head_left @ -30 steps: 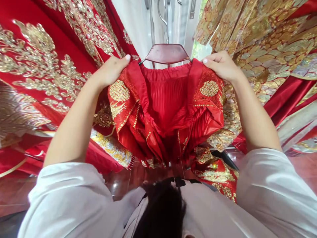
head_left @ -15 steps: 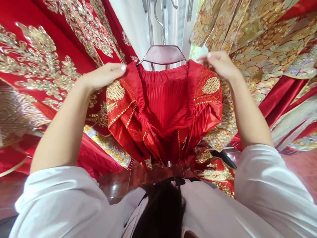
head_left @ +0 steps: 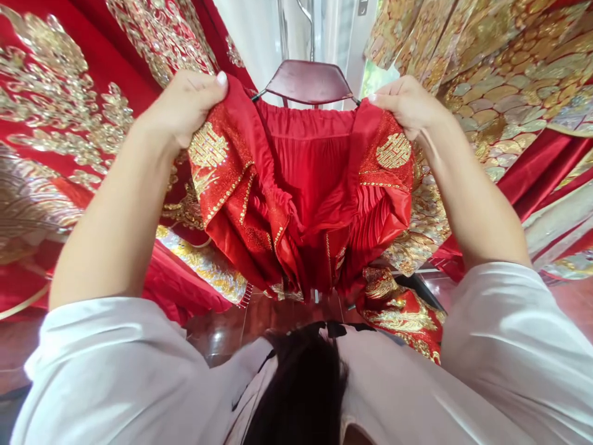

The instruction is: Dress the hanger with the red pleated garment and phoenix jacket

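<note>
1. Head view, main piece: red garment (head_left: 301, 216), pleated within, hung on a dark red hanger (head_left: 309, 81); its gathered neckline sits just under the hanger's lower edge.
2. Left hand (head_left: 183, 105): pinching the garment's shoulder outward of the hanger's left end, thumb uppermost.
3. Right hand (head_left: 410, 105): pinching the opposite shoulder beyond the hanger's right end – fingers curled, thumb near the collar.
4. Gold round motifs: one per shoulder (head_left: 210, 147), below each hand.
5. Metal hook (head_left: 312, 40): rising from the hanger's upper edge.
6. Flanking stock – sequinned red cloth (head_left: 65, 93) at left, gold scale-patterned cloth (head_left: 509, 105) at right.
7. Red-and-gold cloth (head_left: 403, 312): low, right of the garment's hem, above a glossy floor (head_left: 217, 340).
</note>
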### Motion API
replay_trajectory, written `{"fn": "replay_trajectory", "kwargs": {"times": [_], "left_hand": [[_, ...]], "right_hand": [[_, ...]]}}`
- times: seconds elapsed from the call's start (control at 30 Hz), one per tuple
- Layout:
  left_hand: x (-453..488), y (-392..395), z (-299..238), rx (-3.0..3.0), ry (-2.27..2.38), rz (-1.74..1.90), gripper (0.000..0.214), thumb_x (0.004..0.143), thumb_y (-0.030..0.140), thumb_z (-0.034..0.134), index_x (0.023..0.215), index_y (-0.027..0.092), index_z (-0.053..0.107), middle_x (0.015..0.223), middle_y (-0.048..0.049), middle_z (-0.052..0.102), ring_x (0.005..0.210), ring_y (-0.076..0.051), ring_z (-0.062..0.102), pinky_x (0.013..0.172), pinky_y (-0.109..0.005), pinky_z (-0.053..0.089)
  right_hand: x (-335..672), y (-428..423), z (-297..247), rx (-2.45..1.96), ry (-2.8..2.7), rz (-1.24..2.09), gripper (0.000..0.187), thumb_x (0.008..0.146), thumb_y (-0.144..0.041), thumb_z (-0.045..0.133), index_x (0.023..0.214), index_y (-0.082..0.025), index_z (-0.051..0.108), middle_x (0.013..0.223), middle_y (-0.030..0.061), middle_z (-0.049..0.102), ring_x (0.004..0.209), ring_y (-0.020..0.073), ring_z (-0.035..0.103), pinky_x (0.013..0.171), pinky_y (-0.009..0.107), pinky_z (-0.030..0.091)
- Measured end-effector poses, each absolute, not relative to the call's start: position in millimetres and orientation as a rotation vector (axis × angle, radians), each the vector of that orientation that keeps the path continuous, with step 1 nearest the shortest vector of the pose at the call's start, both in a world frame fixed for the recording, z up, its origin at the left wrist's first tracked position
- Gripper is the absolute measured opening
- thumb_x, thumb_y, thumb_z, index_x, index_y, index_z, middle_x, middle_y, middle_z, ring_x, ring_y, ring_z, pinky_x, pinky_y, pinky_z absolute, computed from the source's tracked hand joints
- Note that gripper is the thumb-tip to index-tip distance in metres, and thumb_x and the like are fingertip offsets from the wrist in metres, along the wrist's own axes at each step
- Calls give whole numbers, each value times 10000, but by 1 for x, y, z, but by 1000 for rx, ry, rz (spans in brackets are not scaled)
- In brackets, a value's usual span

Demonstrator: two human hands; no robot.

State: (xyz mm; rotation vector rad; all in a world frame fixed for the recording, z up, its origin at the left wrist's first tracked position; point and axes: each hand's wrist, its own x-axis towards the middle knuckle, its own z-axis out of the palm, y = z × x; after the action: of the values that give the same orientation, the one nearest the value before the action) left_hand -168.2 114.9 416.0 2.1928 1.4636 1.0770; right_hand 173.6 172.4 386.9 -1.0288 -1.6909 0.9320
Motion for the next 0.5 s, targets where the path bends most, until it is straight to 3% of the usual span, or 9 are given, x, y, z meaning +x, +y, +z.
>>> {"fn": "replay_trajectory", "kwargs": {"times": [0.1,0.2,0.27,0.33,0.37,0.43,0.5], "left_hand": [[-164,120,427,2176,1617,746,610,940,541,331,1054,-11,565,954,-87,631,821,-114,502,834,-399,419],[-158,119,425,2291,1775,682,569,929,554,306,902,80,618,882,-56,631,814,-141,504,863,-380,428],[-155,107,409,2557,1911,838,602,935,556,241,930,66,590,961,-52,600,952,-161,497,938,-410,361],[-152,84,379,2903,1932,1179,660,964,489,120,1020,-46,503,1033,-78,523,1093,-158,461,943,-477,240],[-148,70,358,2979,1865,1489,620,976,442,119,1003,-23,529,997,-75,545,1063,-143,486,943,-443,256],[-135,37,309,2988,1600,1979,344,949,335,385,790,95,573,785,-31,588,790,-102,536,801,-281,360],[-115,9,252,2780,1622,1973,231,872,256,546,669,148,530,652,-11,558,644,-107,513,672,-241,381]], "right_hand": [[172,174,387,-1034,-1763,807,221,868,-194,556,655,-139,572,550,-39,525,513,55,382,588,225,321],[176,169,385,-1044,-1853,494,316,929,-200,496,625,-136,553,581,-37,471,548,44,351,605,199,310],[181,156,376,-1073,-1791,108,268,936,-222,490,726,-113,618,690,-2,539,647,57,431,681,199,340],[183,133,355,-1104,-1660,-326,276,949,-258,457,899,-75,658,848,60,618,796,93,521,768,229,366],[182,117,339,-1105,-1596,-497,317,961,-277,425,938,-62,656,893,86,636,844,111,545,787,250,376],[175,83,300,-1028,-1473,-680,329,966,-279,416,851,-79,650,832,89,645,796,121,559,749,261,394],[157,51,254,-990,-1444,-653,294,933,-261,477,703,-124,599,670,44,600,648,105,531,649,239,389]]}}
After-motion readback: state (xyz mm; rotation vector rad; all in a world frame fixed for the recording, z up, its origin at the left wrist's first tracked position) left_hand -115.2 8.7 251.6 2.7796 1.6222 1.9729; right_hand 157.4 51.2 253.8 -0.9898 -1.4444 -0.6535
